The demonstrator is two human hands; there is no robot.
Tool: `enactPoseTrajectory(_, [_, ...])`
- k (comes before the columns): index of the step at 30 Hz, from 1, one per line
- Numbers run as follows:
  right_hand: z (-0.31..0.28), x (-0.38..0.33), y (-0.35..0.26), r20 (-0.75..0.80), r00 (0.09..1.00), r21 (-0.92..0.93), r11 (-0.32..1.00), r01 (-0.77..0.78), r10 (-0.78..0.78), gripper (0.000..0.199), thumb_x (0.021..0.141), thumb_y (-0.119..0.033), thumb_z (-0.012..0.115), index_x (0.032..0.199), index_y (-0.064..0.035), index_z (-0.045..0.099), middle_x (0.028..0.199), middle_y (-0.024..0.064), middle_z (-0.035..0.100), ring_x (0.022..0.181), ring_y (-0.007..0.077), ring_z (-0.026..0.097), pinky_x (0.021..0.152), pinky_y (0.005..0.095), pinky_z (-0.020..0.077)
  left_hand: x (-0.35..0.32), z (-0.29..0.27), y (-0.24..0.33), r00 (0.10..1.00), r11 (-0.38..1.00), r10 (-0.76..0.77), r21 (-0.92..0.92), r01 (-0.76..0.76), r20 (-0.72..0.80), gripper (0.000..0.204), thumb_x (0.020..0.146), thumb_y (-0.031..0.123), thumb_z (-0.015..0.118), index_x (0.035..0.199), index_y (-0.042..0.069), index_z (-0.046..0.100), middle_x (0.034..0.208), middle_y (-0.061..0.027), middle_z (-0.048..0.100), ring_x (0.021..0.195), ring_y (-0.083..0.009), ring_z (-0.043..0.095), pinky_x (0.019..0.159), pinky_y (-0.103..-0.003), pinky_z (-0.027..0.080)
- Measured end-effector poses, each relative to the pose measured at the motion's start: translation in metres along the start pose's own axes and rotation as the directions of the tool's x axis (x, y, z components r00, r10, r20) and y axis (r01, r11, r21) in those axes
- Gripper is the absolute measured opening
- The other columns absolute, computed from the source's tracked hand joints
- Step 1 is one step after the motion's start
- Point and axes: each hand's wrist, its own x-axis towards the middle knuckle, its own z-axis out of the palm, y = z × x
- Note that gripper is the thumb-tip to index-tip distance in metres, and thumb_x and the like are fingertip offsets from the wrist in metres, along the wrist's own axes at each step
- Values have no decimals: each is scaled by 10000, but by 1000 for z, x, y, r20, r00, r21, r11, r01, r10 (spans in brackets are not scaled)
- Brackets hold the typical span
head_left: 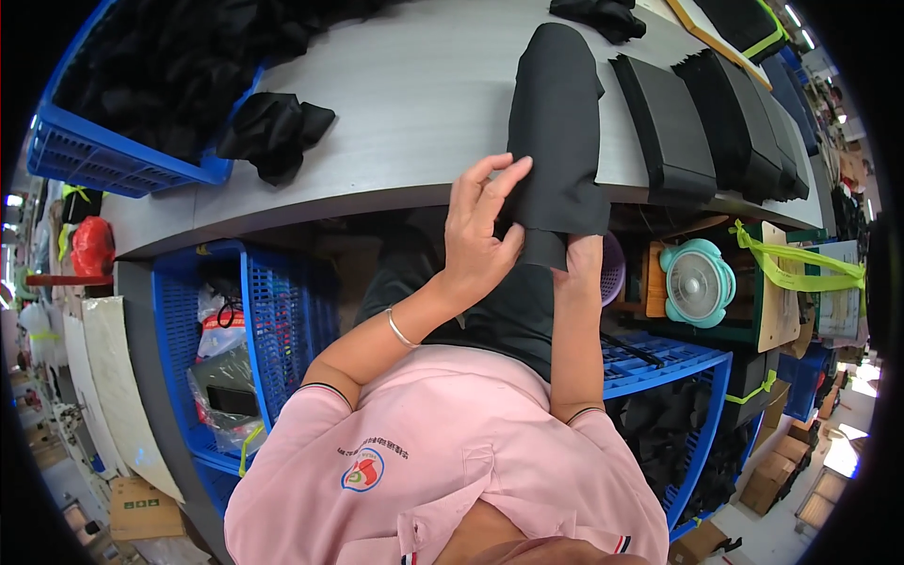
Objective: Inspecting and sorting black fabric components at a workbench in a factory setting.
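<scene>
Head view: the long black fabric piece (556, 132) extends over the grey table (395, 122), its near end past the edge; the left hand (478, 231), fingers parted, touches its left side; the right hand (584, 256) is partly under that end, grip hidden

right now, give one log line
left hand: at left edge of long black fabric piece; right hand: partly hidden at its near end; grey table: flat black stacks

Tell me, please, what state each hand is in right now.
Left hand: open, at the left edge of the black cloth.
Right hand: cannot be told, partly hidden by the cloth.
</scene>
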Motion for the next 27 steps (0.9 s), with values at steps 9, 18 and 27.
enactPoseTrajectory(9, [-13, 7, 32, 196, 979, 237, 971, 8, -56, 387, 935, -277, 658, 1219, -24, 589, 1118, 104, 659, 945, 200, 686, 766, 327, 617, -7, 11, 4, 998, 987, -54, -153, 51, -13, 734, 683, -226, 525, 1333, 107, 604, 1179, -92, 560, 946, -204, 587, 657, -266, 507])
enactPoseTrajectory(18, [-6, 19, 36, 13, 997, 135, 988, -80, 79, 291, 934, -289, 622, 1105, -53, 622, 983, 73, 667, 790, 168, 674, 614, 287, 584, -19, 16, 3, 998, 989, -49, -140, 44, -35, 686, 713, -190, 612, 1343, 82, 603, 1207, -91, 544, 862, -132, 576, 633, -231, 510])
enactPoseTrajectory(27, [-8, 31, 46, 88, 987, -416, 896, 156, -131, 249, 933, -262, 608, 1071, -55, 627, 946, 66, 659, 780, 177, 657, 627, 298, 573, -29, 21, 2, 990, 978, -136, -163, 131, -22, 751, 705, -183, 551, 1399, 103, 554, 1225, -83, 518, 885, -144, 557, 659, -235, 496])
